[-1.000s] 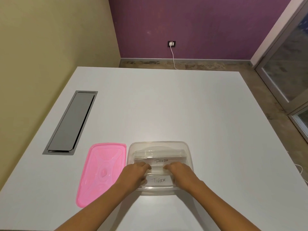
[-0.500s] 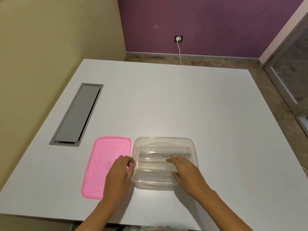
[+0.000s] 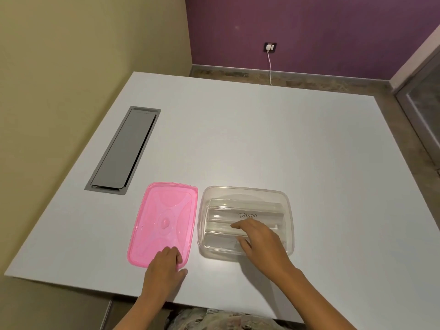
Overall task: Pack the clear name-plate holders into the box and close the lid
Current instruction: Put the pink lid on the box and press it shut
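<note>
A clear plastic box sits near the table's front edge. Inside it lie two clear name-plate holders: the far one shows a card reading "PANDA", and the near one is partly covered by my right hand, whose fingers rest spread on top of it. The pink lid lies flat on the table just left of the box. My left hand rests on the lid's near right corner, fingers over the rim and thumb at its edge.
The white table extends far behind the box. A grey cable hatch is set into it at the left. The table's front edge runs just below my hands. A wall socket with a white cable is on the purple wall.
My left hand has left the box and moved left and nearer, onto the pink lid's near corner. My right hand stays on the near holder in the box. The view has shifted.
</note>
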Demonstrator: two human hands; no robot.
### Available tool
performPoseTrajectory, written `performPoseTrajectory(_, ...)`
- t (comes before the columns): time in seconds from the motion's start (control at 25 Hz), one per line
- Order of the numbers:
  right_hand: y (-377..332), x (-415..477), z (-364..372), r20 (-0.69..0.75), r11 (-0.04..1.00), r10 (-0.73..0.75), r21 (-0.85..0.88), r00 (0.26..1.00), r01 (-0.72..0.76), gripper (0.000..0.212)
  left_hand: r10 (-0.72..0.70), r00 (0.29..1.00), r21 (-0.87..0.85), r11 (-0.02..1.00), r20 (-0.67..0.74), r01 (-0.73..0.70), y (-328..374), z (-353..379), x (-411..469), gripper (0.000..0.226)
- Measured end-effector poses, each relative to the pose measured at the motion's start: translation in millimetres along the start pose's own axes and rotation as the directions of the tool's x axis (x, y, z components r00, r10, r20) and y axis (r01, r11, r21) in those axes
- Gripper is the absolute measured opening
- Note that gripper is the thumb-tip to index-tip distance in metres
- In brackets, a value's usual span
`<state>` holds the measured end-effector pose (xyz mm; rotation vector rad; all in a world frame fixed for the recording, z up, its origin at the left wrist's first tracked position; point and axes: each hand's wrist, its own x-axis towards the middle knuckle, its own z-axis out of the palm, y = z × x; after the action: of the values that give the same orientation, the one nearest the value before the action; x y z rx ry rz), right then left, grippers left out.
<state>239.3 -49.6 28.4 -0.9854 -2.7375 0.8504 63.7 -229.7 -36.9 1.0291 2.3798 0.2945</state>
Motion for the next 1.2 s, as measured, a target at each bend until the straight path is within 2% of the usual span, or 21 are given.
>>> performPoseTrajectory(0.16, 2, -2, 0, 0.011, 1.0, -0.003, 0.024, 1.0, 0.003, 0.029, 0.138, 0.988, 0.096, 0.987, -0.065, -0.132, 4, -11, -2, 0.007)
performPoseTrajectory(0.28, 1, -4, -2, -0.046, 0.997, -0.012, 0.073, 0.999, 0.015, 0.028, 0.222, 0.951, 0.109, 0.973, -0.216, -0.203, 9, -34, -6, 0.012)
performPoseTrajectory(0.36, 1, -4, -4, -0.11, 0.994, -0.003, 0.107, 0.994, 0.015, 0.027, 0.197, 0.917, 0.084, 0.98, -0.346, -0.179, 14, -54, -5, 0.015)
performPoseTrajectory(0.56, -4, 5, -12, -0.258, 0.973, 0.057, 0.232, 0.965, 0.005, 0.031, 0.031, 0.744, -0.051, 0.995, -0.668, -0.087, 42, -104, 4, 0.008)
performPoseTrajectory(0.68, -9, 13, -19, -0.302, 0.947, 0.101, 0.323, 0.948, 0.001, 0.035, 0.016, 0.648, -0.113, 0.981, -0.762, -0.158, 64, -134, 6, 0.007)
performPoseTrajectory(0.76, -12, 19, -24, -0.324, 0.921, 0.134, 0.389, 0.936, 0.003, 0.037, 0.051, 0.611, -0.135, 0.958, -0.79, -0.254, 81, -150, 4, 0.009)
performPoseTrajectory(0.88, -16, 27, -32, -0.301, 0.839, 0.248, 0.542, 0.921, -0.049, 0.04, 0.063, 0.617, -0.268, 0.862, -0.785, -0.43, 106, -168, -3, 0.011)
performPoseTrajectory(1.0, -12, 29, -39, -0.26, 0.757, 0.341, 0.646, 0.903, -0.1, 0.036, 0.049, 0.609, -0.354, 0.775, -0.791, -0.523, 121, -176, -2, 0.014)
performPoseTrajectory(1.2, 11, 15, -39, -0.233, 0.761, 0.421, 0.617, 0.877, -0.201, 0.03, -0.032, 0.721, -0.53, 0.7, -0.692, -0.478, 135, -154, 14, 0.019)
